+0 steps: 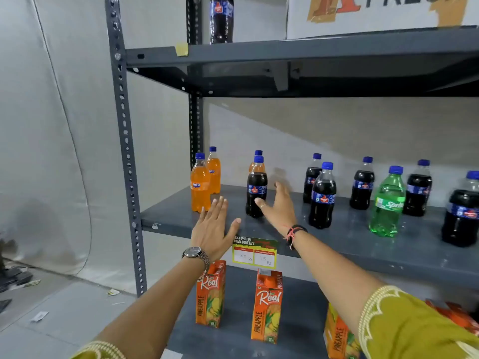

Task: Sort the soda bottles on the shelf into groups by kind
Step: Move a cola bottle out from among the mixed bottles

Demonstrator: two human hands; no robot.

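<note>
On the grey middle shelf (350, 239) stand two orange Fanta bottles (201, 185) at the left. A dark cola bottle (256, 189) stands in front of a third orange bottle (255, 164). Further right are several dark cola bottles (322, 196) and one green Sprite bottle (387, 203). My left hand (212, 229) is open, flat above the shelf's front edge, just right of the Fanta bottles. My right hand (278, 206) is open beside the front cola bottle, thumb near its right side, holding nothing.
Orange Real pineapple juice cartons (267, 307) stand on the lower shelf. A price tag (255, 252) hangs on the shelf's front edge. One large cola bottle (221, 19) and a cardboard box (375, 14) sit on the top shelf. The slotted upright (125, 141) is at the left.
</note>
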